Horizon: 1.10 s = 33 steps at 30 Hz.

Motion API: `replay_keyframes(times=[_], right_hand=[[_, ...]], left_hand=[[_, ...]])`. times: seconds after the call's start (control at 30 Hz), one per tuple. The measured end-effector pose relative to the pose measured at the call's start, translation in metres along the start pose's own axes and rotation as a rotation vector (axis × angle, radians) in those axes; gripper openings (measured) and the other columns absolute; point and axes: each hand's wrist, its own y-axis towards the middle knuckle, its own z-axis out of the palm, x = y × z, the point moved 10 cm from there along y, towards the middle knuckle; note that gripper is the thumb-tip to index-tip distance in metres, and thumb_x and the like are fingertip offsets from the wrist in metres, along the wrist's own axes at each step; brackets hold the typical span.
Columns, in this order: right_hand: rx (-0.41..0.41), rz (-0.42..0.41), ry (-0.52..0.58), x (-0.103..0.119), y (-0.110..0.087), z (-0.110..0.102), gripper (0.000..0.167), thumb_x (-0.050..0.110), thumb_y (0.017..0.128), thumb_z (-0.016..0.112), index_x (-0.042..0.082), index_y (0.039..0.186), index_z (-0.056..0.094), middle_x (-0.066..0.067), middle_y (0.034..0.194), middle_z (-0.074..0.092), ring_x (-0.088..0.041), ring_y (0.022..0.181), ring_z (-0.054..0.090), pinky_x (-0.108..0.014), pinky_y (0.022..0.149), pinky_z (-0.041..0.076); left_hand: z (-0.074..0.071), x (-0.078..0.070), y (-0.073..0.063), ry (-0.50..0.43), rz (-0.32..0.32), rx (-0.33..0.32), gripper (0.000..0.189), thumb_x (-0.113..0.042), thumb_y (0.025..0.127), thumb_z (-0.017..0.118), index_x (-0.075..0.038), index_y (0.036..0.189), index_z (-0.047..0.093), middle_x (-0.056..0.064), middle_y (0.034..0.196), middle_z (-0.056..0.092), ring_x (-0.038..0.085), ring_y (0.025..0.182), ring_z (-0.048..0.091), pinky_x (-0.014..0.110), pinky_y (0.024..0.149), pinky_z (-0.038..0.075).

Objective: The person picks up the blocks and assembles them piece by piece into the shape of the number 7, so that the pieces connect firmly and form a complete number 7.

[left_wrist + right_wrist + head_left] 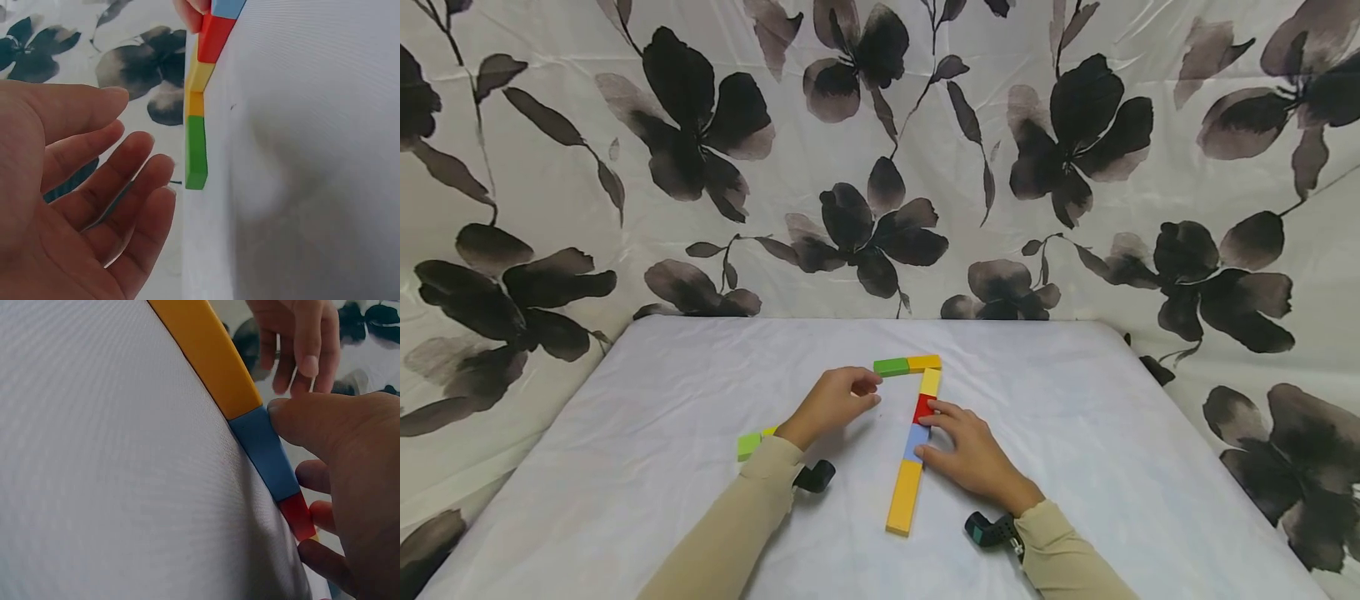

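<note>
A line of flat wooden blocks runs away from me: a long orange block (904,498), a blue block (914,442), a red block (922,410) and a yellow block (930,382). At its far end a small orange block (924,363) and a green block (891,367) turn off leftward. My right hand (973,454) rests its fingertips along the red and blue blocks, thumb by the blue one, as the right wrist view shows. Loosely bent and holding nothing, my left hand (94,187) hovers beside the green block, apart from it.
Left of my left wrist lie a lime-green block (748,447) and a yellow block (769,431), partly hidden by the arm. A white cloth (1075,400) covers the table. Behind it hangs a floral curtain (970,275).
</note>
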Motion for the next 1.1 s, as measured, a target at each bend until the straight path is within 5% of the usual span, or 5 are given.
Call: replay_keyframes(times=[0.53, 1.1], right_hand=[[0.006, -0.016, -0.007, -0.001, 0.000, 0.001, 0.045, 0.040, 0.090, 0.074, 0.022, 0.131, 0.067, 0.003, 0.151, 0.046, -0.026, 0.138, 0.041, -0.055, 0.111, 0.031], [0.007, 0.001, 0.006, -0.002, 0.000, 0.000, 0.046, 0.040, 0.089, 0.074, 0.022, 0.132, 0.067, 0.005, 0.152, 0.045, -0.024, 0.139, 0.040, -0.053, 0.112, 0.031]], left_hand=[[-0.020, 0.005, -0.046, -0.057, 0.027, -0.085, 0.026, -0.011, 0.090, 0.075, -0.007, 0.116, 0.073, -0.007, 0.096, 0.070, 0.014, 0.091, 0.064, 0.034, 0.082, 0.055], [-0.027, 0.022, -0.069, -0.081, 0.008, -0.109, 0.026, -0.011, 0.090, 0.075, -0.008, 0.116, 0.072, -0.007, 0.098, 0.070, 0.010, 0.092, 0.064, 0.035, 0.085, 0.054]])
